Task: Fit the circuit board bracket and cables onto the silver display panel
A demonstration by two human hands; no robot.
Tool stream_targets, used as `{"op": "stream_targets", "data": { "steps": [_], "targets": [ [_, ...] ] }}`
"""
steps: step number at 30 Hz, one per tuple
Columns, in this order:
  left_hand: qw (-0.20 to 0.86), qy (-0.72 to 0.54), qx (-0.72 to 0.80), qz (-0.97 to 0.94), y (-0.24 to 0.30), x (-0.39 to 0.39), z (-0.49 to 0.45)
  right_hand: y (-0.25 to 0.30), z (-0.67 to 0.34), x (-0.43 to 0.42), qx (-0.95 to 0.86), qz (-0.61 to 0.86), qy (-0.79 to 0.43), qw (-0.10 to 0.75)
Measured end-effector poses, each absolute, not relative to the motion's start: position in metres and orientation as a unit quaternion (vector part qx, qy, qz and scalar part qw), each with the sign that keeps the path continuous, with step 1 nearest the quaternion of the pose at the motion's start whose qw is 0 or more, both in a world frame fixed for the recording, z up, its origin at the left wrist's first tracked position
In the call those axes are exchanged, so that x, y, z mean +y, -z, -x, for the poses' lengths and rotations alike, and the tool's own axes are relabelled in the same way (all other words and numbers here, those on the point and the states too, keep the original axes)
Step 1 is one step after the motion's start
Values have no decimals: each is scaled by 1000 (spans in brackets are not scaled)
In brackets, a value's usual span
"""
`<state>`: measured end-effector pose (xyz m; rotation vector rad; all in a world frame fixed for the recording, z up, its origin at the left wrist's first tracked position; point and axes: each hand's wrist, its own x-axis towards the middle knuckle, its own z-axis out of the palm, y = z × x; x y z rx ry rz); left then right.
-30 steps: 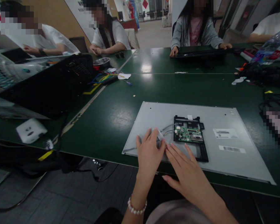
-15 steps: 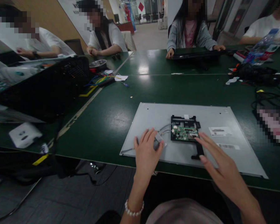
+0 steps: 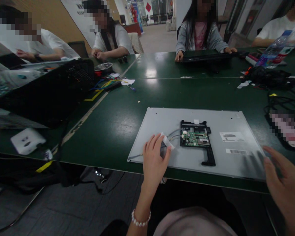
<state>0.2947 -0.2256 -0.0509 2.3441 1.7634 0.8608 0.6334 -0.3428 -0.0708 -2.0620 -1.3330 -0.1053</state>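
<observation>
A silver-grey flat display panel (image 3: 167,121) lies back side up in front of me at the table edge. Near its middle sits a black plastic bracket (image 3: 208,157), carrying a green circuit board (image 3: 193,138). Grey cables (image 3: 175,132) run from the board toward a small silvery rectangular piece (image 3: 167,141). My left hand (image 3: 155,157) is curled over that piece, thumb and index finger at its sides; part of it is hidden under the fingers. At the panel's right edge, my right hand (image 3: 281,173) is open and holds nothing, casting a shadow on the metal.
Left stand a large black panel (image 3: 46,95) and a white box-like device (image 3: 27,141). Tangled black cables (image 3: 282,101) and a pink pixelated item (image 3: 288,129) are on the right. Across the green table (image 3: 157,91) sit several people, one holding a black flat object (image 3: 208,58).
My right hand has moved right, from beside the circuit board to the panel's right edge. My left hand has stayed on the silvery piece, more of which now shows.
</observation>
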Motion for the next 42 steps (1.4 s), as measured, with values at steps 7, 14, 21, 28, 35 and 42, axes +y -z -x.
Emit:
{"op": "stream_targets", "data": {
  "steps": [7,14,21,28,35,42],
  "targets": [
    [48,-300,567,-765,53,-236,-292,86,-627,-354,-517,776,141,332],
    [37,-283,578,-765,54,-245,-289,87,-623,-360,-510,791,129,311],
    [24,-270,580,-769,50,-248,-288,88,-622,-362,-514,792,133,302],
    [28,-263,583,-768,51,-243,-289,93,-624,-357,-512,795,137,295],
    [21,-265,584,-767,53,-231,-290,93,-622,-346,-510,801,122,289],
    [19,-263,586,-766,62,-216,-292,93,-623,-332,-499,812,102,283]
  ]
}}
